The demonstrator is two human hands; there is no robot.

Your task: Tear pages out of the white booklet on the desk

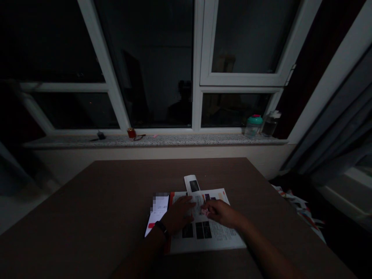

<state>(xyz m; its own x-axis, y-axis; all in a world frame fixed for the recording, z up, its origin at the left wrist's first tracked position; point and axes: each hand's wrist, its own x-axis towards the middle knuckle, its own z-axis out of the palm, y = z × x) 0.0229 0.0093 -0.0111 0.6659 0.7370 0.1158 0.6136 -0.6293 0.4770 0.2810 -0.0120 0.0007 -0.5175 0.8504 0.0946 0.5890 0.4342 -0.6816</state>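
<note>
A printed page or booklet (209, 241) with text, dark pictures and an orange left edge lies on the brown table. My left hand (178, 215), with a dark band at the wrist, rests on its left part, fingers spread. Over the page's middle, my right hand (219, 213) is closed in a pinch; a small pinkish patch shows at its fingertips, too dim to name. Beside my left hand lies a lit phone (158, 211), partly covered by that hand and wrist. A white strip with a dark picture (190, 182) extends beyond the page's far edge.
Behind the table (116, 182) runs a speckled window sill (180, 140). On it stand a teal-lidded bottle (254, 126), a second clear bottle (270, 124), a small red container (131, 133) and a small dark item (100, 135). Grey curtains (334, 116) hang at right. The room is dim.
</note>
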